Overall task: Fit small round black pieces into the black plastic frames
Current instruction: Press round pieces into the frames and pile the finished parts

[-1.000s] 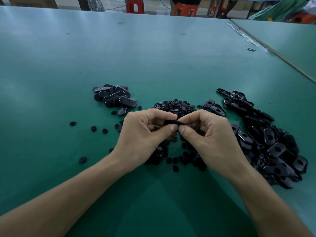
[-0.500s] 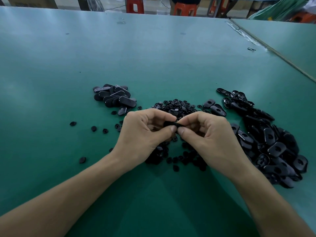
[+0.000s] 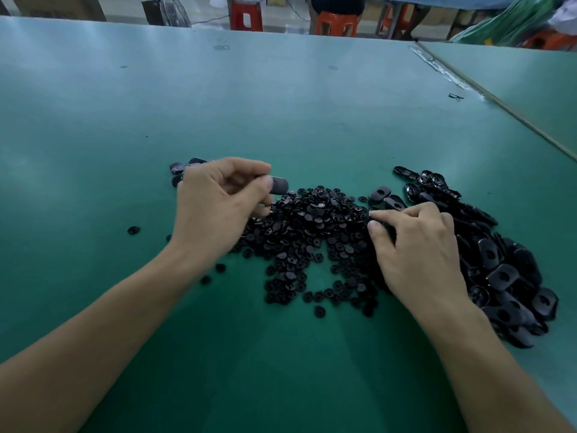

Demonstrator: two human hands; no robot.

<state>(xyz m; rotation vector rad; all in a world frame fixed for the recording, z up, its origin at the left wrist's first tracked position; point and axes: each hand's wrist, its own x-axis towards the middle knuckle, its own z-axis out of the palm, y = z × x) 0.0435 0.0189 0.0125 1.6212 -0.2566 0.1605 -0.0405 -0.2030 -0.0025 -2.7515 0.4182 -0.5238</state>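
My left hand [image 3: 215, 204] pinches one black plastic frame [image 3: 278, 185] between thumb and forefinger, held above the left edge of the heap of small round black pieces [image 3: 315, 239]. My right hand [image 3: 415, 248] hovers low at the right side of that heap, thumb and forefinger close together; whether they hold a round piece I cannot tell. A big pile of empty black frames [image 3: 499, 260] lies to the right, partly under my right hand. A smaller stack of frames [image 3: 179, 168] lies behind my left hand, mostly hidden by it.
The work lies on a green table [image 3: 281, 104]. Stray round pieces [image 3: 133, 230] lie to the left. A seam to a second green table [image 3: 499, 104] runs along the right. Red and orange stools [image 3: 335, 23] stand beyond the far edge.
My hands, joined over one frame before, have parted. The left hand carried the frame up and to the left; the right hand moved right and down to the heap's edge.
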